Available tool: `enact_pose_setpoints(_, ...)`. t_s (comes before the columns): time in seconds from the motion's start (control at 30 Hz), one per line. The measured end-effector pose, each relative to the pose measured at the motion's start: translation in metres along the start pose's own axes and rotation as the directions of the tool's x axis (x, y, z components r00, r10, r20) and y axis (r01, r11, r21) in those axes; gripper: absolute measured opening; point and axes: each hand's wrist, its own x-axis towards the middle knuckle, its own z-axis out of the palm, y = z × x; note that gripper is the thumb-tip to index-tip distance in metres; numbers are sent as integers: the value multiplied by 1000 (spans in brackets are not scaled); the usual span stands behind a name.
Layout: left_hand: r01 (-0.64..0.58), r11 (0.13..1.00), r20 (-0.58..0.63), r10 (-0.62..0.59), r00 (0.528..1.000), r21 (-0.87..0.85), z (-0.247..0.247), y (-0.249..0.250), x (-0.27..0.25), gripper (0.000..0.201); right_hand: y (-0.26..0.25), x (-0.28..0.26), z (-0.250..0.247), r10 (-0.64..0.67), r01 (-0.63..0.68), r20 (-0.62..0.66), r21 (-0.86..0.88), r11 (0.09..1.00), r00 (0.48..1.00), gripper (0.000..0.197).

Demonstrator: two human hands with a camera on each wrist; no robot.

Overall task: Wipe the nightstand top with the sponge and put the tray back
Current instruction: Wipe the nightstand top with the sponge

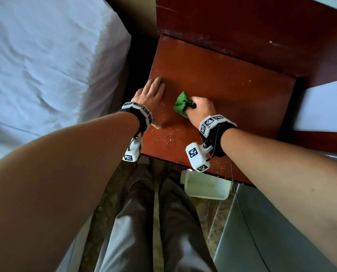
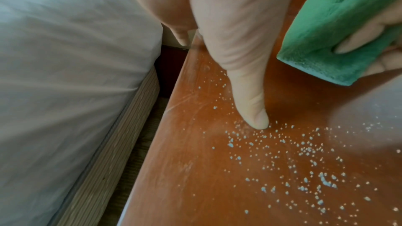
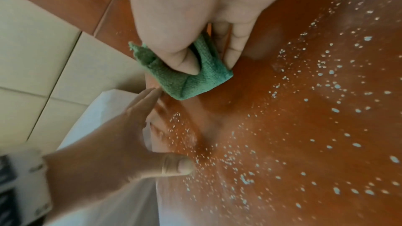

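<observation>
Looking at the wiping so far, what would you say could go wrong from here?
1. The white specks lie near the nightstand's front edge, so a stroke of the sponge toward the person might push them onto the floor or into the white tray below.
2. The left hand rests flat at the left edge, with specks around the thumb; that patch may get missed.
3. The right hand only pinches the crumpled sponge, so it could slip.

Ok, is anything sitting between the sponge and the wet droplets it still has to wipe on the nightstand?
Nothing visible stands between them. The right hand grips the green sponge on the nightstand top, and the droplets lie on bare wood beside it. The left hand rests flat at the bedside edge, its thumb among the nearest drops.
</observation>
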Motion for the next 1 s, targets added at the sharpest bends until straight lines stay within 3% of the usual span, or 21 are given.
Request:
enact_pose_setpoints(0.13, 27, 1000, -16, -28, 999, -12, 3, -20, -11, 156, -8, 6, -5, 38, -39, -26, -22, 999, 999, 13)
enact_pose_setpoints(0.23, 27, 1000, 1, -27, 1000, 12, 7, -36, -16, 157, -13, 13, -3, 68, -73, -106, -52, 996, 992, 14)
enact_pose_setpoints(0.37, -4, 1000, 60, 3, 998, 23, 10, -46, -18, 158, -19, 20, -1, 102, -124, -215, -88, 988, 971, 29)
enact_pose_setpoints(0.47, -24, 999, 80, 20, 997, 48, 13, -48, -17, 156, -22, 24, 5, 93, -116, -212, -94, 989, 973, 22)
enact_pose_setpoints(0.67, -28, 997, 69, 24, 997, 67, 15, -51, -14, 158, -42, 18, 27, -79, 78, 3, -155, 985, 997, 11)
enact_pose_setpoints(0.83, -48, 997, 81, 43, 996, 64, 15, -51, -13, 158, -41, -8, 40, -248, 296, 251, -176, 939, 936, 23)
enact_pose_setpoints(0.93, -62, 998, 100, 58, 993, 34, 14, -52, -13, 157, -35, -19, 42, -202, 267, 320, -173, 948, 926, 33)
enact_pose_setpoints(1.0, -65, 998, 119, 63, 991, 12, 12, -52, -12, 158, -32, -19, 41, -184, 231, 301, -127, 965, 936, 32)
